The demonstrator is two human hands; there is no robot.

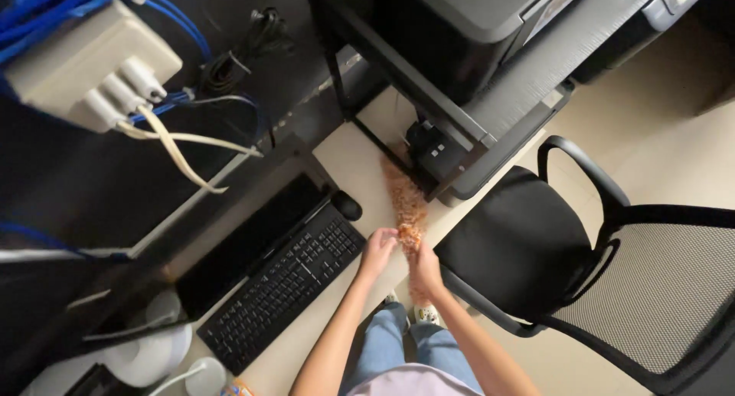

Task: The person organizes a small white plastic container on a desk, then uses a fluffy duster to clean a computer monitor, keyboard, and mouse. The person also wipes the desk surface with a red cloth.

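Largest in your view is the black mesh-backed office chair (528,250) on your right, its seat just beside your forearm. Beyond it sits a dark printer (459,28) on a black stand (475,135). To your left runs the pale desk (360,166), carrying a black keyboard (283,289) and, near its top corner, a black mouse (346,205). Up at the far left a beige power adapter block (84,63) holds white plugs with blue cables around it.

Between keyboard and chair hangs the orange-brown feather duster (403,201) (its fluffy head reaching toward the stand's foot). Your left hand (378,250) is curled loosely at its near end, fingertips touching it; your right hand (426,272) is closed around the handle just below.
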